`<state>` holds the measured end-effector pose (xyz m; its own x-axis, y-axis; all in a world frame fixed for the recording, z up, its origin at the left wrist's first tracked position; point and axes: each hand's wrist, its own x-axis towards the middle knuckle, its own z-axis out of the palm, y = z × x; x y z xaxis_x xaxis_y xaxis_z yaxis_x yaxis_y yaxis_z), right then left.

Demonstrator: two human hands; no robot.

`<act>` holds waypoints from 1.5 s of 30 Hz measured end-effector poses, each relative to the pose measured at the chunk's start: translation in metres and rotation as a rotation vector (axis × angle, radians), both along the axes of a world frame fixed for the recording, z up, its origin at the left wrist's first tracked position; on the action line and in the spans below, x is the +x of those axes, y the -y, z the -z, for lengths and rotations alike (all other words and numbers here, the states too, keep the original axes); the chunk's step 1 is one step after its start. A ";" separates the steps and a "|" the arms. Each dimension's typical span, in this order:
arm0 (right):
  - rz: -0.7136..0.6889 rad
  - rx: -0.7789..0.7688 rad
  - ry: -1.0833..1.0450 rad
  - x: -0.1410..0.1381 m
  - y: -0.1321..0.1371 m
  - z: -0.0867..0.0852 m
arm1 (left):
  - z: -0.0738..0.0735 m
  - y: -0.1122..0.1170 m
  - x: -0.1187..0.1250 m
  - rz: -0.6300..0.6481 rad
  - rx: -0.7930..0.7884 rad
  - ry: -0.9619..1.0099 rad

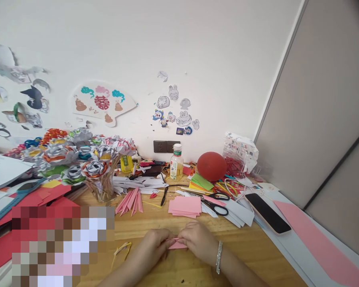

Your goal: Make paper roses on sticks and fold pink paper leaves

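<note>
Near the front of the wooden table, a small piece of pink paper (177, 244) is pinched between both hands, with a fold along its upper edge. My left hand (158, 244) grips its left end, fingers closed. On the other end is my right hand (198, 241), also closed, with a sparkling bracelet on the wrist. Just beyond the hands lies a stack of pink paper rectangles (184, 206). Several folded pink paper strips (131, 202) fan out to the left of that stack.
Black-handled scissors (217, 207) lie right of the stack, and a phone (267, 213) farther right. Behind stand a bottle (176, 163), a red balloon (212, 166) and a cup of paper flowers (100, 187). Red paper (52, 195) covers the left side.
</note>
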<state>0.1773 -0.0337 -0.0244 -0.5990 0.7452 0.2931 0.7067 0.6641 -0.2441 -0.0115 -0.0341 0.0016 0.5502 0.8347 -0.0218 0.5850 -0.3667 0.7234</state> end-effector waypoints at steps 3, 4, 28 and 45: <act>-0.022 -0.112 -0.053 0.004 0.002 -0.008 | -0.001 -0.002 -0.004 0.025 -0.073 0.045; -0.029 -0.151 -0.076 0.006 0.003 -0.011 | 0.000 -0.003 -0.005 0.037 -0.113 0.070; -0.030 0.146 0.086 0.004 0.011 -0.008 | 0.020 -0.015 0.000 -0.161 -0.572 0.655; -0.006 -0.476 -0.549 0.013 -0.002 -0.006 | 0.003 -0.014 -0.011 -0.144 0.017 0.136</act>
<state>0.1899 -0.0318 -0.0183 -0.4630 0.8642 0.1972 0.3958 0.4006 -0.8264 -0.0230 -0.0197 -0.0016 0.4222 0.9046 0.0592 0.5293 -0.2990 0.7940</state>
